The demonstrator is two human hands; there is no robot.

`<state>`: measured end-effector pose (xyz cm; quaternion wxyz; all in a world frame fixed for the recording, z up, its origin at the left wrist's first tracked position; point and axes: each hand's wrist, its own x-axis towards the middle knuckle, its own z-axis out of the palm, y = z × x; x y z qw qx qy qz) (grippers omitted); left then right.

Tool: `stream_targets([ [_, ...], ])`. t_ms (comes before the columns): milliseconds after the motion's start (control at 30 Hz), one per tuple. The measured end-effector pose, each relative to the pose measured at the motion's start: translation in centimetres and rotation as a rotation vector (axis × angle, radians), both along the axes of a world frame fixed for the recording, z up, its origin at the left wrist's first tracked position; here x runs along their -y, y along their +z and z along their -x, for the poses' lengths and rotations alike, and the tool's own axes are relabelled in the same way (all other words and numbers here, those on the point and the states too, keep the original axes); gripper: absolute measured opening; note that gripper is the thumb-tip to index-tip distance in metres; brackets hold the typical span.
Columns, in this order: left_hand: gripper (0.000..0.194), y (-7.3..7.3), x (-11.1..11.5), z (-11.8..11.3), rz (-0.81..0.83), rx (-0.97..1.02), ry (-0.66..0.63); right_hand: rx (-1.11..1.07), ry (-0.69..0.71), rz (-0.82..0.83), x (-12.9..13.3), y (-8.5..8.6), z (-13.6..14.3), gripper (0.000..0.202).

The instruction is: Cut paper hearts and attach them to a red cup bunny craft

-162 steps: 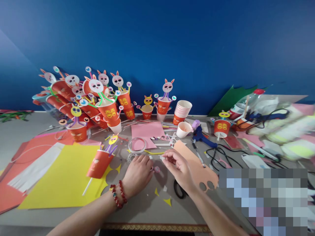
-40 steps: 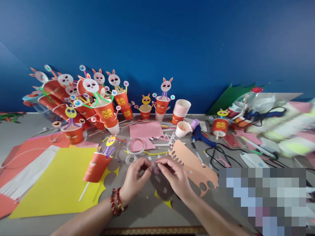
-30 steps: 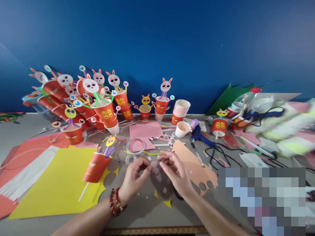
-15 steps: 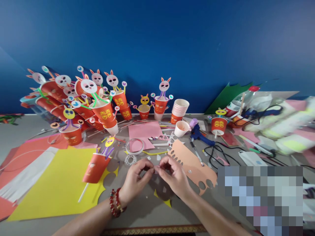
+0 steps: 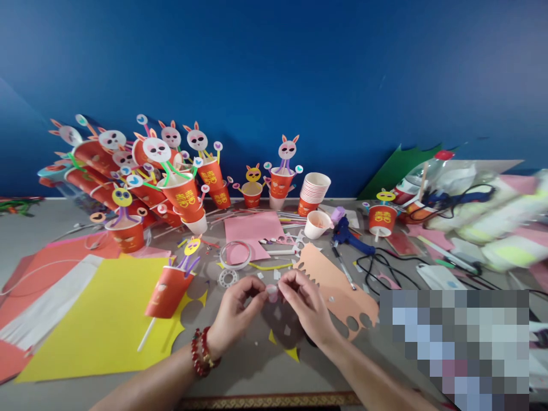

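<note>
The left hand [image 5: 240, 311] pinches a disc [image 5: 272, 291]; for the right hand [image 5: 309, 306], just beside, I cannot tell the grip.

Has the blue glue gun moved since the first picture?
No: the blue glue gun still lies right of the lone white cup, the pen alongside.

Grey table [image 5: 265, 377]: yellow sheet [image 5: 94, 319], holed peach sheet [image 5: 349, 299], pink paper [image 5: 252, 227], blue glue gun [image 5: 355, 242].
</note>
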<state>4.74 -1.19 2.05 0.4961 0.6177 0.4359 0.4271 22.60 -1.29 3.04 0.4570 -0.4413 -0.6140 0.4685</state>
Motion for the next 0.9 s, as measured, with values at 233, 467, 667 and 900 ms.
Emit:
stream_targets([
  [233,0.023,0.34,-0.06,0.00,0.062,0.040,-0.008,0.108,-0.021,-0.019,0.13,-0.27,0.14,0.029],
  [467,0.025,0.10,-0.04,0.07,0.103,0.100,-0.017,0.084,-0.031,0.014,0.13,-0.14,0.09,0.030],
  [667,0.021,-0.03,-0.12,0.11,0.075,0.087,-0.012,0.096,-0.017,0.020,0.12,-0.42,0.00,0.028],
  [900,0.020,0.60,-0.09,0.08,0.104,0.142,-0.023,0.122,-0.008,0.034,0.01,-0.72,-0.10,0.028],
])
